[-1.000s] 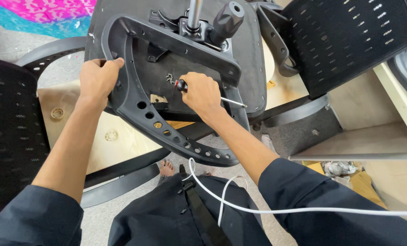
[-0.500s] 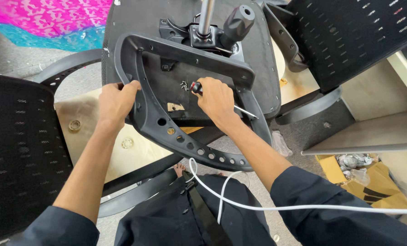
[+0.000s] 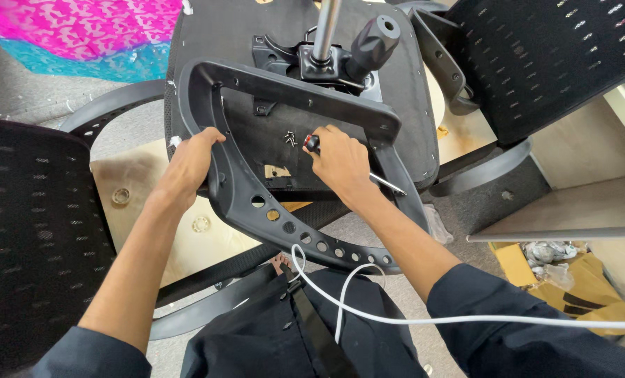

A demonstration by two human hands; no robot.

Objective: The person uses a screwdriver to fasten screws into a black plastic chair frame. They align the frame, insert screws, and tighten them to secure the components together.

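Left hand point(image 3: 190, 162): closed on the left side of the black armrest frame point(image 3: 256, 203), centre of the frame.
Right hand point(image 3: 340, 164): gripping a screwdriver point(image 3: 312, 143), its red-and-black end by the screws point(image 3: 291, 138) on the seat underside point(image 3: 284, 42).
Cable point(image 3: 396, 318): white, lower right.

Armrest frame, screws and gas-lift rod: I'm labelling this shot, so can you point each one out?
armrest frame point(image 3: 239, 199), head view, on its curved left side below the left hand.
screws point(image 3: 291, 138), head view, on the small loose cluster on the seat underside.
gas-lift rod point(image 3: 326, 28), head view, on its shiny shaft.
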